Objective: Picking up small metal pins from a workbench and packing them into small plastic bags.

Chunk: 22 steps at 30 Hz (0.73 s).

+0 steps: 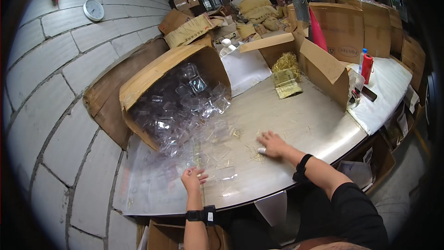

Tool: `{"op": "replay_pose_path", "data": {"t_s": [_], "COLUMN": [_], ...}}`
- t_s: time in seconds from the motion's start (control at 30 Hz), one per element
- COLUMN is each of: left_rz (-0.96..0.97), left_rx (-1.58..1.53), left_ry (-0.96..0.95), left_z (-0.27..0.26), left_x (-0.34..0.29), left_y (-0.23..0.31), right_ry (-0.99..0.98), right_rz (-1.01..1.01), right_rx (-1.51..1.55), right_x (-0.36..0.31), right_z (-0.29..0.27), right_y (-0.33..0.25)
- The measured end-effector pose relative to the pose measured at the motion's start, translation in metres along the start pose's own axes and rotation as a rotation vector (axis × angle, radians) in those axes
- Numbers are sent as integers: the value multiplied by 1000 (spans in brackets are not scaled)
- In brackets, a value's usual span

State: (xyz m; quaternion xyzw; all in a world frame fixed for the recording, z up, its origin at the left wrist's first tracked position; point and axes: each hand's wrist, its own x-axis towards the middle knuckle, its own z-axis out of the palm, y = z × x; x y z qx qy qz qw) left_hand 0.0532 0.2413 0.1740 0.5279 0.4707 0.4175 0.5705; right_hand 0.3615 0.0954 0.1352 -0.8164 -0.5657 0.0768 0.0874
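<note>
My right hand (274, 145) lies on the metal tabletop (296, 115) with its fingers spread, a white wrap on one digit. Beside and under it are thin gold-coloured pins (259, 157); more pins (236, 134) are scattered farther left. Near the front edge, my left hand (193, 178) is half curled with its fingers apart, and I see nothing held in it. A clear plastic case (226, 173) rests just to its right. Many clear plastic cases (185, 97) spill from a large tipped cardboard box (157, 67) onto the table.
At the back, a heap of gold pins (286, 62) sits by a yellowish bag (287, 84) between cardboard flaps (323, 60). A red bottle (366, 68) and a dark phone (369, 93) lie to the right. A block wall (83, 111) borders the left; an open carton (166, 236) stands below the edge.
</note>
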Motion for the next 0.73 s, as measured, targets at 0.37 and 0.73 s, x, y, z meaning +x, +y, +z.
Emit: {"op": "replay_pose_path", "data": {"t_s": [0.37, 0.73], "left_rz": [-350, -232], "left_rx": [-114, 55], "left_ry": [-507, -544], "left_z": [-29, 49], "left_x": [-78, -17], "left_y": [-41, -28], "right_ry": [-100, 278], "right_rz": [-210, 384], "right_rx": [122, 158], "right_x": [-63, -25], "right_z": [-21, -13], "right_y": [-14, 160]}}
